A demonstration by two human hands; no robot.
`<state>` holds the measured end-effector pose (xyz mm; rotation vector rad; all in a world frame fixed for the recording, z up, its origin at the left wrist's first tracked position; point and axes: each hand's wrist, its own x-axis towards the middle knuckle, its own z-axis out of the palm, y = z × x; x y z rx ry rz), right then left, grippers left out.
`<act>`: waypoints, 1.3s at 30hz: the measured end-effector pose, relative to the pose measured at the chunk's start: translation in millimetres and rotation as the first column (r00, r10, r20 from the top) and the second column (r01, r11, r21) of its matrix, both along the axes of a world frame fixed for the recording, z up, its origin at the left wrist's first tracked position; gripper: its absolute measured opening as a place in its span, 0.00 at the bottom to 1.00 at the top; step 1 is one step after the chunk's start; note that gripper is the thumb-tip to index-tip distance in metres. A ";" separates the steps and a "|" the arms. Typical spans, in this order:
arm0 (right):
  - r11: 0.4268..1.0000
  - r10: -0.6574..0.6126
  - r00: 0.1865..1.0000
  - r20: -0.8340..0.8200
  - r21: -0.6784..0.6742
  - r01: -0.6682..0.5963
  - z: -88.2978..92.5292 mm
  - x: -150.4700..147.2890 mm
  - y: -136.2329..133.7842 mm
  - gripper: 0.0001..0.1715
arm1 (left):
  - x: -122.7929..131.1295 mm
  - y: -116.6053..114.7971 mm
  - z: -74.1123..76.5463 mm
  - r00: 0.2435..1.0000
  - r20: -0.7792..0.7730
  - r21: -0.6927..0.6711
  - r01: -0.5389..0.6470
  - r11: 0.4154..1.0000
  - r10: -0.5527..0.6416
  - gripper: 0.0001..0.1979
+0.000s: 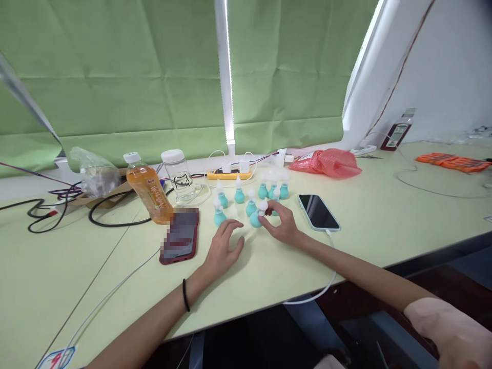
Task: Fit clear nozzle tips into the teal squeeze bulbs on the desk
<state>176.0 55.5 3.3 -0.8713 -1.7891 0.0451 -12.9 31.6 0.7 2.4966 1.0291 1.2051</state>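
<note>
While the left hand (223, 249) lies flat, open and empty on the table (365, 230), the head view shows the right hand (282, 224) pinching a teal bulb (255, 219) in its fingertips. The bulb stands on the table among other bulbs (239, 195), near a phone (318, 211).

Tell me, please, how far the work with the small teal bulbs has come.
Looks done: several capped bulbs stand upright near the yellow power strip. In hand: the right hand pinches the white tip on one teal bulb; the left hand lies open on the table. Left: no loose parts show, so possibly this one is the last.
</note>
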 end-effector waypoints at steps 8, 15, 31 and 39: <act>0.972 -0.141 0.987 -0.073 -0.200 0.124 -9.7 18.3 28.7 0.22 | -2.1 0.7 -0.6 0.992 -0.122 -0.040 0.007 0.999 -0.012 0.11; 0.928 -0.180 0.984 -0.014 -0.333 0.165 -13.6 17.4 31.4 0.28 | -3.1 -1.6 -1.0 0.989 -0.140 -0.103 0.030 0.994 -0.044 0.12; 0.933 -0.139 0.989 0.043 -0.329 0.145 -25.2 13.3 41.4 0.26 | -13.8 8.4 -7.1 0.975 -0.188 -0.094 0.102 0.990 -0.119 0.13; 0.942 -0.147 0.973 0.180 -0.274 0.193 -13.6 13.6 26.9 0.17 | -8.1 11.0 -8.1 0.947 -0.319 0.118 0.079 0.990 -0.037 0.13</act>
